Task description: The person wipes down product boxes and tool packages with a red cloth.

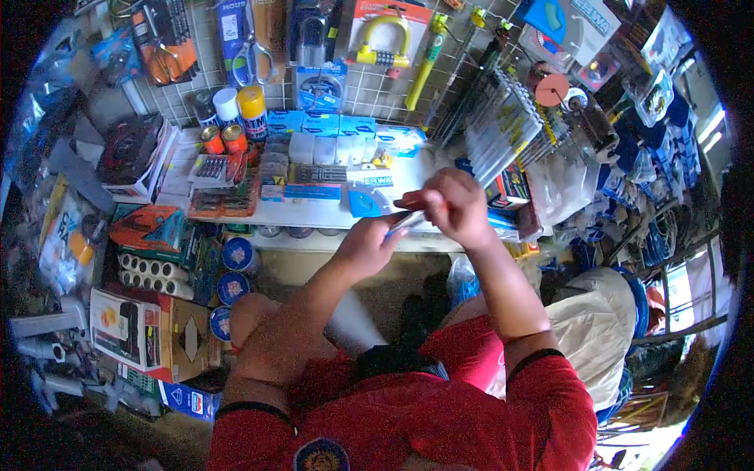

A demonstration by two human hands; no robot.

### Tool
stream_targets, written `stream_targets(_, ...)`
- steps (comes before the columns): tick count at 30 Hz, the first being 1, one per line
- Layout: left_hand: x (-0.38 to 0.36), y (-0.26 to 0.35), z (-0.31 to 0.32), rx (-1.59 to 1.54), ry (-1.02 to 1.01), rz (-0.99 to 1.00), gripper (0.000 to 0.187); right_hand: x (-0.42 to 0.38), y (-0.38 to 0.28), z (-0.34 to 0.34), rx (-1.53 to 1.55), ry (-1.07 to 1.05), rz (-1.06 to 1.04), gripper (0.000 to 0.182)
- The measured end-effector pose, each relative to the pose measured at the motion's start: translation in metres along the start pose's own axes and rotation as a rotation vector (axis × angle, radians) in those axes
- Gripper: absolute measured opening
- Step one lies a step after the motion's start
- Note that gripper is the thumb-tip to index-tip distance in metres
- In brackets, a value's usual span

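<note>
Counter ahead, both hands meeting over its front edge. R hand higher, forearm angled up & in; L hand lower, forearm slanting in. Btwn them: small pale strip, long axis diag. from L fingers up twd R. L fingers pinching near end; R curled by far end, blurred, can't tell if gripping.

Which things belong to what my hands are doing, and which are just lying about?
Held by left hand and right hand: pale item, dark reddish item, both blurred.

Seemingly unused: yellow-capped can, scissors, yellow lock, blue pack.
</note>
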State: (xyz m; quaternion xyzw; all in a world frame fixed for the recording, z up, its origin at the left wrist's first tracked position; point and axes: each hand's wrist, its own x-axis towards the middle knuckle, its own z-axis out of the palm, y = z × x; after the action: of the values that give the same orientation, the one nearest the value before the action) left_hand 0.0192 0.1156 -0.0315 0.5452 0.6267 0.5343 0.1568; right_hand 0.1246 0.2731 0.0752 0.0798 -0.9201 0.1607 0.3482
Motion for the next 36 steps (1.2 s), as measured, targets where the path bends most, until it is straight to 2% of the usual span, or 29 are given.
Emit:
stream_targets(1,-0.002,0.010,-0.003,-0.053,-0.069,-0.097,0.034,0.004,-0.005,-0.003,-0.003,0.077,-0.040,0.017)
stream_targets(2,-0.005,0.031,-0.008,-0.251,-0.109,-0.273,0.033,0.005,-0.004,-0.002,-0.054,0.117,-0.036,0.016)
stream_targets(4,-0.011,0.013,0.006,-0.416,-0.074,-0.299,0.039,0.006,0.001,-0.001,-0.186,0.228,-0.038,0.019)
stream_targets(6,-0.013,0.009,0.005,-0.455,-0.087,-0.338,0.040,0.004,0.024,-0.005,-0.416,0.431,0.099,0.036)
stream_targets(7,-0.014,0.008,0.004,-0.544,-0.108,-0.375,0.040,0.006,0.038,-0.007,0.192,0.539,0.317,0.045)
stream_targets(8,-0.015,0.007,0.004,-0.634,-0.127,-0.410,0.039,0.020,0.034,-0.019,0.166,0.696,0.372,0.046)
stream_targets(9,-0.016,0.005,0.005,-0.636,-0.121,-0.408,0.039,0.024,0.025,-0.034,0.170,0.706,0.482,0.045)
stream_targets(11,-0.014,0.001,0.009,-0.938,0.003,-0.428,0.041,0.025,-0.010,-0.033,0.328,0.688,0.342,0.048)
stream_targets(12,-0.014,-0.002,0.003,-0.986,-0.079,-0.426,0.052,0.020,-0.021,-0.023,0.280,0.514,0.272,0.047)
stream_targets(13,-0.012,-0.004,0.006,-0.991,-0.074,-0.422,0.052,0.012,-0.031,-0.009,0.230,0.342,0.204,0.047)
stream_targets(14,-0.010,-0.007,0.011,-1.205,0.007,-0.286,0.053,-0.001,-0.037,0.021,0.168,0.189,0.167,0.049)
stream_targets(15,-0.010,-0.009,0.016,-1.412,0.087,-0.145,0.057,-0.016,-0.041,0.054,0.105,0.038,0.133,0.059)
stream_targets(16,-0.016,0.016,0.010,-1.447,0.188,-0.264,0.071,-0.026,-0.052,0.076,0.037,-0.046,0.100,0.060)
stream_targets(17,-0.013,0.012,0.018,-1.498,0.401,-0.129,0.078,-0.034,-0.061,0.090,-0.029,-0.129,0.064,0.061)
stream_targets(19,-0.018,-0.024,0.009,-1.761,0.135,-0.197,0.082,-0.042,-0.067,0.098,-0.068,-0.192,0.076,0.062)
stream_targets(20,-0.018,-0.022,0.007,-1.634,0.179,-0.204,0.082,-0.046,-0.064,0.094,-0.103,-0.236,0.033,0.060)
stream_targets(21,-0.020,-0.002,0.007,-1.471,0.314,-0.186,0.075,-0.044,-0.053,0.089,-0.124,-0.245,-0.016,0.059)
stream_targets(23,-0.024,-0.005,0.011,-1.389,0.212,-0.204,0.064,-0.038,-0.028,0.079,-0.311,-0.103,0.027,0.057)
stream_targets(25,-0.023,0.004,0.011,-1.098,0.163,-0.207,0.061,-0.026,-0.011,0.073,-0.174,0.214,0.237,0.055)
stream_targets(26,-0.022,0.010,0.012,-0.972,0.120,-0.165,0.061,-0.023,-0.005,0.075,0.023,0.341,0.337,0.055)
stream_targets(27,-0.022,0.013,0.013,-0.845,0.082,-0.123,0.060,-0.022,-0.004,0.078,0.120,0.451,0.371,0.057)
stream_targets(28,-0.022,0.011,0.015,-0.848,0.081,-0.119,0.060,-0.023,-0.013,0.087,0.195,0.465,0.329,0.058)
stream_targets(29,-0.023,0.006,0.018,-0.808,0.169,-0.038,0.062,-0.026,-0.029,0.096,0.271,0.481,0.286,0.059)
stream_targets(30,-0.024,-0.002,0.022,-0.767,0.260,0.042,0.063,-0.041,-0.045,0.099,0.038,0.276,0.217,0.061)
stream_targets(31,-0.026,-0.015,0.030,-1.187,0.272,-0.121,0.071,-0.044,-0.067,0.103,0.108,0.122,0.199,0.065)
stream_targets(33,-0.032,-0.013,0.019,-1.432,0.239,0.021,0.075,-0.060,-0.078,0.111,0.055,-0.012,0.165,0.065)
stream_targets(34,-0.033,-0.023,0.023,-1.643,0.159,0.054,0.069,-0.060,-0.068,0.104,-0.012,-0.075,0.129,0.063)
stream_targets(35,-0.032,-0.021,0.023,-1.645,0.165,0.054,0.069,-0.053,-0.056,0.093,-0.078,-0.135,0.092,0.061)
stream_targets(36,-0.029,-0.012,0.019,-1.516,0.191,-0.029,0.066,-0.049,-0.044,0.091,-0.228,-0.034,0.071,0.058)
